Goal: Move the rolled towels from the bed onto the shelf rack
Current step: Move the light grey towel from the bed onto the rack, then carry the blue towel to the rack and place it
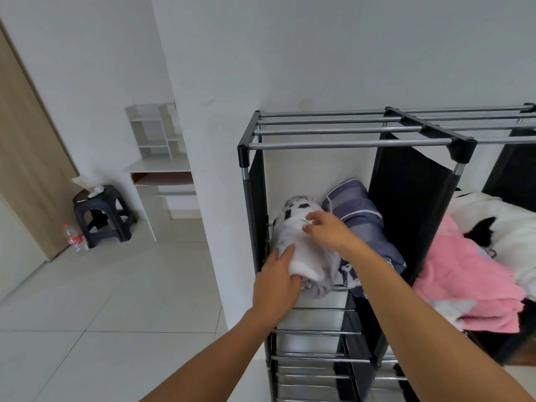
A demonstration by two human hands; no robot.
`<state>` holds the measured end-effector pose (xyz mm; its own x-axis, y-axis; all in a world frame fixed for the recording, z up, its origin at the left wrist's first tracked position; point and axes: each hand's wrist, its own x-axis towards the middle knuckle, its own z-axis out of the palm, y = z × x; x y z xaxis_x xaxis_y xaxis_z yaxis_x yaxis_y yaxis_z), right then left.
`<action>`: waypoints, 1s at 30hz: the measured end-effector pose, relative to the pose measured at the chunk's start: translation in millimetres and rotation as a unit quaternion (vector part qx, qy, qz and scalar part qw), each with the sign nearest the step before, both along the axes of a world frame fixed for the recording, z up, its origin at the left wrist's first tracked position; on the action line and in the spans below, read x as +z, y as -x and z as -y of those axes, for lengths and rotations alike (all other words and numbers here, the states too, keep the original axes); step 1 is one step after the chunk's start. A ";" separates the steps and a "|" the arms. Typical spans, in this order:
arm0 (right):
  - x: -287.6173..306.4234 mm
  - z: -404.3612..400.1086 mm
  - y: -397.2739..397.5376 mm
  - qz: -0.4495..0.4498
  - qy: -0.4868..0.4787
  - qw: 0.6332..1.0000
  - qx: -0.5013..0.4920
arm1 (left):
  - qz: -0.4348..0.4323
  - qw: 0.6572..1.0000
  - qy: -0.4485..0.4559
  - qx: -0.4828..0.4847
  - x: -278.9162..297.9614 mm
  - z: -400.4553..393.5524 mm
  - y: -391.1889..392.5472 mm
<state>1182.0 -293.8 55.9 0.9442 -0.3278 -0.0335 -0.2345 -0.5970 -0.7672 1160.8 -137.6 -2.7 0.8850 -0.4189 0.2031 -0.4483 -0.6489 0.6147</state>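
White towel roll (304, 250) with dark markings lies on the upper tier of the black metal rack (348, 146), in the left compartment, touching a blue-grey striped roll (362, 216) on its right. Left hand (275, 282) cups the near end of the roll with fingers curled round it; right hand (327, 230) rests on top toward the far end, fingers bent and pressing or lightly pinching the fabric. Judged soft, light and compressible, prone to unrolling, so best held round the middle or at both ends rather than by a loose edge.
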 end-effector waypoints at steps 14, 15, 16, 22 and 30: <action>-66.8 -12.3 138.4 0.139 -0.081 0.976 -0.144 | 0.084 0.972 0.142 -0.167 42.7 6.4 39.0; -80.1 -8.8 163.4 0.124 -0.090 0.972 -0.178 | 0.052 0.967 0.145 -0.201 31.3 17.1 45.8; -94.9 -4.8 189.5 0.097 -0.097 0.966 -0.218 | 0.009 0.963 0.121 -0.239 16.3 30.8 54.2; -177.0 -13.8 386.6 -0.035 -0.209 0.847 -0.487 | -0.188 0.812 -0.240 -0.498 -85.7 118.1 167.1; -176.1 -155.9 666.0 0.130 -0.301 0.523 -0.787 | -0.173 0.639 -0.245 -0.708 -87.2 137.8 424.4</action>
